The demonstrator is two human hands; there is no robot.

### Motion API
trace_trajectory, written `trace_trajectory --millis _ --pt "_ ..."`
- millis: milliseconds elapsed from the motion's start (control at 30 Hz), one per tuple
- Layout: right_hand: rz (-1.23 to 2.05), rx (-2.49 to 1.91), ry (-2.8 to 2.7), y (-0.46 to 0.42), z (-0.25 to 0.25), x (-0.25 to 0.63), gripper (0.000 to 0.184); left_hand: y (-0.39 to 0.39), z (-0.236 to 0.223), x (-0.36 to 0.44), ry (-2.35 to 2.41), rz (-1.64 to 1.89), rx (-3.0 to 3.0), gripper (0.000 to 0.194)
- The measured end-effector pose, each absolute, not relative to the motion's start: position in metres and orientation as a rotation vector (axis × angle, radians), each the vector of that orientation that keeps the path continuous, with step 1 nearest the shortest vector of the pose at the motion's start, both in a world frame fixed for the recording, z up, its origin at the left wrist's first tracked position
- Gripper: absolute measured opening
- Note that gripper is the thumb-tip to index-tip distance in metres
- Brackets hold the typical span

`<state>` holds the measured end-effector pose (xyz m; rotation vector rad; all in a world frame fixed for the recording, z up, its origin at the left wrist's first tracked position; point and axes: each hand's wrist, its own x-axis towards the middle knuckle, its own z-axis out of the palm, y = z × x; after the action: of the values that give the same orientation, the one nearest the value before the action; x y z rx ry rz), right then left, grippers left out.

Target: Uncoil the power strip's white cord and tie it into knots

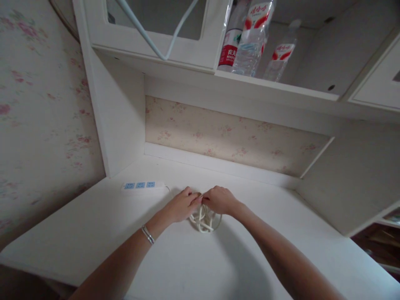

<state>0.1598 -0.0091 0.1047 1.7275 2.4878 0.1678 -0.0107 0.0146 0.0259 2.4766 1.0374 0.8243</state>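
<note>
A coiled white cord (203, 221) lies on the white desk (175, 258), below where my two hands meet. My left hand (183, 205), with a silver bracelet at the wrist, has its fingers curled onto the top of the coil. My right hand (220, 200) is closed in a pinch on the same spot, fingertips touching the left hand's. The cord runs back to a white power strip (143, 186) with blue sockets, lying flat to the left near the side panel.
A shelf (275, 85) above holds three plastic water bottles (251, 39). A white cabinet door (150, 29) with a hanger in front is at the upper left. Flowered wallpaper (43, 116) covers the left wall. A side panel (350, 179) closes the right.
</note>
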Motion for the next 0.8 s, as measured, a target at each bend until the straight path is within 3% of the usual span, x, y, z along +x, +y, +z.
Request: trace_trajectory --millis 233,433,800 --pt "-0.753 1.813 2.431 -0.007 0.128 0.200 0.030 0.023 0.022 -0.013 1.120 0.811 2.664 0.048" --pt "-1.487 1.947 2.351 -0.040 0.121 0.248 0.027 0.047 0.014 -0.034 1.309 0.749 2.764 0.039" --pt "-1.726 1.807 2.232 -0.092 0.109 0.250 0.025 0.052 0.000 -0.012 1.535 0.671 2.660 0.042"
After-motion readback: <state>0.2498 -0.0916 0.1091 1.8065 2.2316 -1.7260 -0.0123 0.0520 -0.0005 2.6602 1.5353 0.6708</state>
